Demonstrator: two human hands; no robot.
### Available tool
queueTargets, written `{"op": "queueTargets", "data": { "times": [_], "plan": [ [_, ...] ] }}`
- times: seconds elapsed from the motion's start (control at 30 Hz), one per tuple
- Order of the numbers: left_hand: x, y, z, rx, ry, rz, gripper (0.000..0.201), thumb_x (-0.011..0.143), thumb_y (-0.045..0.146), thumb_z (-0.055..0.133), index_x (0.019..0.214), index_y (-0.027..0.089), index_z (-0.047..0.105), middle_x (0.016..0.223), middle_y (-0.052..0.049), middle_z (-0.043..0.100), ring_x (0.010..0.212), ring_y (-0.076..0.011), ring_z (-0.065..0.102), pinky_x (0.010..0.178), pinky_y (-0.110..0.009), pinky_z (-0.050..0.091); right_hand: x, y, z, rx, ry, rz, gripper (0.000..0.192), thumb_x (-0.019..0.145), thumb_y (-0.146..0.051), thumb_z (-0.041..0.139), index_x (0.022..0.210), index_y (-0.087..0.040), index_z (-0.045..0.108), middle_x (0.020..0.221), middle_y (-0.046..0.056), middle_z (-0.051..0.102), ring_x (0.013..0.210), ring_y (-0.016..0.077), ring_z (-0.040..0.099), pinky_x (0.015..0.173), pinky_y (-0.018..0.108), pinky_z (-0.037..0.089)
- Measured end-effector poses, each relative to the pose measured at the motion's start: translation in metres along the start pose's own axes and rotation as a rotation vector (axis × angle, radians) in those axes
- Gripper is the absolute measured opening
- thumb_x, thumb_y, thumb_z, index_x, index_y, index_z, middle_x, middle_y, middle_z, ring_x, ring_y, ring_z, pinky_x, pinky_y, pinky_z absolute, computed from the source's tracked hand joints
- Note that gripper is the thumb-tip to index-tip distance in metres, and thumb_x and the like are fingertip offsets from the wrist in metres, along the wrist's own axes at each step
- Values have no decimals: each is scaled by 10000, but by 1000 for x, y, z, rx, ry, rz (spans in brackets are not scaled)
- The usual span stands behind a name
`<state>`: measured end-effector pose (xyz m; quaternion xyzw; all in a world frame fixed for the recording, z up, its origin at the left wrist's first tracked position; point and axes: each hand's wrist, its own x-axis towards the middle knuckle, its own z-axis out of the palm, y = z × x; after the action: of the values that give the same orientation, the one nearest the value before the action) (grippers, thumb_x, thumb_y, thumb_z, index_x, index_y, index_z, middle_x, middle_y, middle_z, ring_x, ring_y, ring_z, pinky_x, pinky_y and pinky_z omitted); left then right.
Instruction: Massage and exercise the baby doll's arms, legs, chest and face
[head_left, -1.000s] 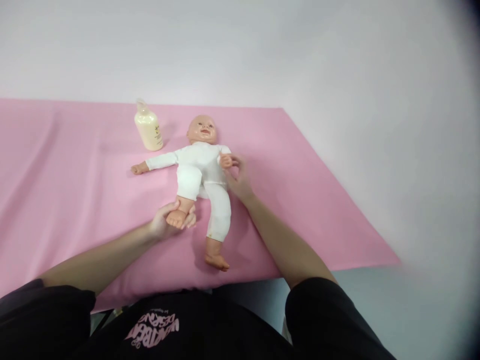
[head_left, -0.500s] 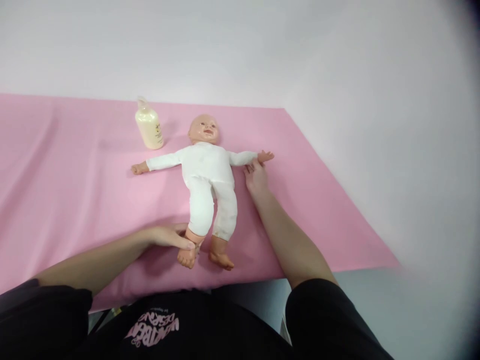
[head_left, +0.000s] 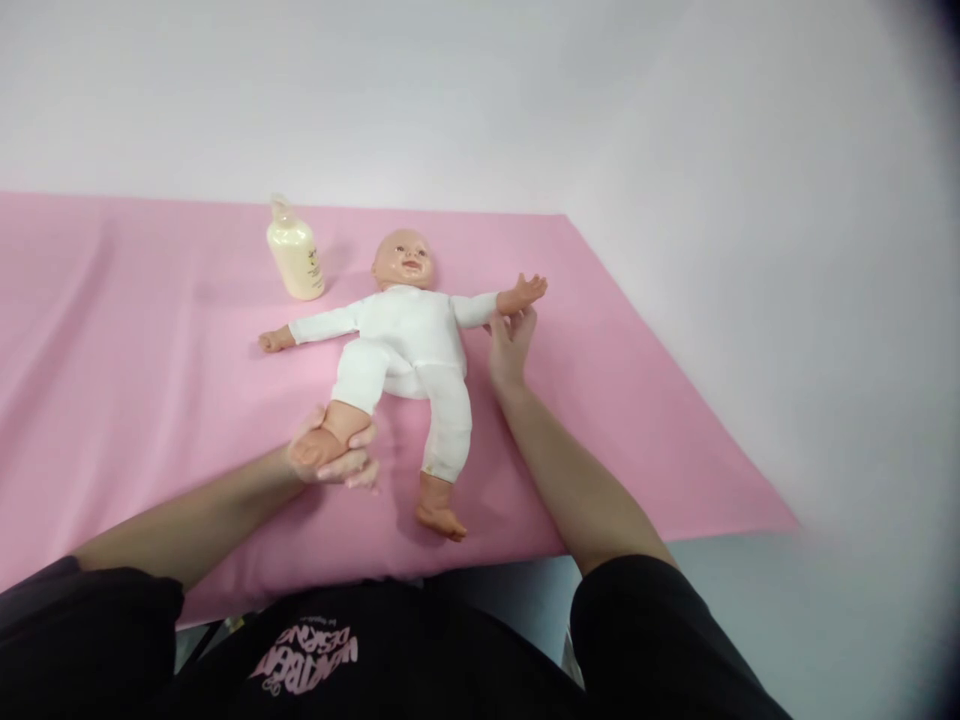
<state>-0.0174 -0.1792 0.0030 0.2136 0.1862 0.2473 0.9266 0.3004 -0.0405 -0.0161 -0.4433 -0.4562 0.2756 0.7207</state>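
Observation:
A baby doll (head_left: 414,325) in a white suit lies on its back on the pink cloth, head toward the far edge and arms spread. My left hand (head_left: 349,462) is wrapped from beneath around the lower leg and foot on the left side, holding that leg bent and swung outward. The doll's other leg (head_left: 442,440) lies straight, foot toward me. My right hand (head_left: 511,345) grips the doll's forearm on the right side, just below the wrist; part of my fingers is hidden under it. The doll's open hand sticks up above my grip.
A pump bottle (head_left: 296,255) of pale yellow liquid stands upright to the left of the doll's head. The pink cloth (head_left: 172,380) covers the table, with folds at the left. White walls (head_left: 450,100) rise behind and to the right.
My left hand has lifted the doll's leg up and to the left, bending it at hip and knee. My right hand has raised the doll's forearm slightly, its sleeve sliding back.

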Motion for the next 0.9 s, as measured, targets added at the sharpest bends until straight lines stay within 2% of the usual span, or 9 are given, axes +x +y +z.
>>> {"op": "queueTargets", "data": {
  "times": [0.03,0.07,0.13,0.27,0.47,0.57,0.7,0.8,0.9],
  "plan": [
    [1,2,5,3,-11,-53,583,762,835,590,684,280,431,368,42,276,548,-270,531,693,-474,553,-4,-2,2,-50,-42,-80,634,861,-493,702,1397,-300,423,1483,114,524,1318,248,619,1060,457,575],
    [2,5,12,-7,-10,-39,576,792,818,579,695,268,441,383,44,290,543,-246,512,677,-433,549,-9,-5,4,-101,-87,-154,633,864,-493,709,1401,-291,441,1468,119,544,1306,252,624,1065,457,572],
    [4,11,29,-66,128,53,508,945,709,504,786,226,513,477,40,373,587,-203,512,699,-368,552,-18,-12,8,-215,-227,-300,571,883,-475,708,1376,-266,511,1390,123,618,1264,263,646,1088,478,557],
    [7,17,51,-112,251,84,536,1068,596,329,877,164,582,605,10,447,601,-180,510,664,-333,557,-27,-29,15,-455,-556,-567,331,941,-411,663,1238,-265,670,1235,102,732,1210,282,676,1136,544,521],
    [11,16,47,-73,259,90,591,1072,593,308,924,121,631,647,-16,481,629,-191,542,653,-323,550,-26,-42,20,-545,-649,-642,268,1006,-381,574,1203,-273,720,1234,90,756,1224,276,672,1120,539,544],
    [9,13,41,-25,164,67,503,1038,594,443,955,131,624,666,-15,511,677,-198,581,711,-330,557,-27,-38,19,-509,-626,-618,277,994,-405,596,1213,-276,706,1242,93,750,1226,281,674,1132,546,534],
    [3,7,31,138,-135,-40,547,829,680,735,954,164,604,693,-20,588,685,-213,620,756,-377,565,-25,-27,14,-374,-392,-457,432,941,-488,671,1309,-264,628,1293,114,711,1237,281,668,1124,531,535],
    [-1,5,28,324,-320,-195,594,759,701,785,982,178,615,737,-57,654,703,-256,669,773,-431,566,-16,-16,7,-217,-214,-280,553,914,-556,682,1372,-273,553,1382,121,638,1260,267,655,1069,479,574],
    [-5,7,29,441,-359,-296,601,761,702,783,1029,180,653,846,-95,708,813,-298,722,824,-444,573,-1,-4,-1,-93,-67,-114,588,909,-588,659,1393,-297,494,1464,114,558,1318,252,623,1043,452,593]
  ]
}}
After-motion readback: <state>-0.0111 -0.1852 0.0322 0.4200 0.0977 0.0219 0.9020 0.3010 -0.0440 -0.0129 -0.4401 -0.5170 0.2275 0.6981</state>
